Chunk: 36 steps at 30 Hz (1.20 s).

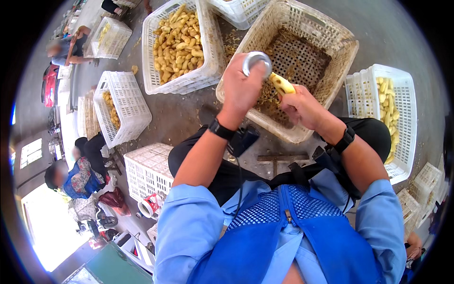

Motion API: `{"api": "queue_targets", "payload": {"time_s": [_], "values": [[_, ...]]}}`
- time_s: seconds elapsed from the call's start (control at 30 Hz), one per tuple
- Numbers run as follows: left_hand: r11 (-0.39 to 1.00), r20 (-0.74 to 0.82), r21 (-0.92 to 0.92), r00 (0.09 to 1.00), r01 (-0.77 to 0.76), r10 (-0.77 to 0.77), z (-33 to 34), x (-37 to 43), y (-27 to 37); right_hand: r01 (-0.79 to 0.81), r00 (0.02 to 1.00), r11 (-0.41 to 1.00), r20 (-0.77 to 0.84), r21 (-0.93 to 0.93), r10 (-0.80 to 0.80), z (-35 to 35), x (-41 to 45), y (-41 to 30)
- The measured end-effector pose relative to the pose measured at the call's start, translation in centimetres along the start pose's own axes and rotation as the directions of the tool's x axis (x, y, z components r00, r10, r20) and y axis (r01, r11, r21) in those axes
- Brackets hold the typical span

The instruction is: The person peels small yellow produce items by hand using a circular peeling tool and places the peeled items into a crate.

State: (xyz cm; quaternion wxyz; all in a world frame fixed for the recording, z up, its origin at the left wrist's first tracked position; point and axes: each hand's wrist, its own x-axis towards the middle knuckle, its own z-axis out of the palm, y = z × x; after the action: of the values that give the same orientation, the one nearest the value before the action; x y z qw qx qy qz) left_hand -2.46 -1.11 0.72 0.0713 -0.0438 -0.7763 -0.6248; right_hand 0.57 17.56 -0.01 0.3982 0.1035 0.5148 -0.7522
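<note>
My left hand [243,80] grips a shiny, curved metal tool [257,63], probably a scraper; its ring-like end shows above the fingers, the rest is hidden. In my right hand [303,106] is a pale yellow root piece [282,84], apparently ginger, with darker spots along it. Its far end points towards my left hand, close to the tool. Both hands are over a dirty white plastic crate [342,76] with a perforated bottom, on which brown peel scraps [289,69] lie.
A white crate [209,76] of unpeeled roots [181,46] stands at the left. To the right, another crate [406,120] holds paler roots [388,106]. An upturned-looking crate [149,167] sits by my left knee, near a red-and-white cup [150,206]. Other people sit farther left.
</note>
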Motion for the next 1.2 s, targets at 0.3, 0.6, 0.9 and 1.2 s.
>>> {"api": "queue_targets", "payload": {"time_s": [0.3, 0.6, 0.9, 1.2], "values": [[0.988, 0.005, 0.156, 1.0, -0.008, 0.008, 1.0, 0.0, -2.0, 0.075, 0.993, 0.927, -0.059, -0.367, -0.104, 0.4, 0.7, 1.1], [0.961, -0.054, 0.277, 0.999, 0.018, -0.004, -1.5, 1.2, -3.0, 0.187, 0.977, 0.91, -0.029, -0.369, -0.213, 1.2, -0.5, -0.1], [0.976, 0.071, 0.215, 0.997, -0.044, 0.029, 0.9, -0.4, -1.3, 0.021, 0.999, 0.986, -0.043, -0.167, -0.029, 0.3, -0.3, 0.3], [0.854, 0.141, 0.432, 0.957, -0.291, 0.255, 0.4, -0.1, -1.8, -0.121, 0.993, 0.991, 0.019, 0.062, 0.12, 0.5, 0.6, 1.2]]}}
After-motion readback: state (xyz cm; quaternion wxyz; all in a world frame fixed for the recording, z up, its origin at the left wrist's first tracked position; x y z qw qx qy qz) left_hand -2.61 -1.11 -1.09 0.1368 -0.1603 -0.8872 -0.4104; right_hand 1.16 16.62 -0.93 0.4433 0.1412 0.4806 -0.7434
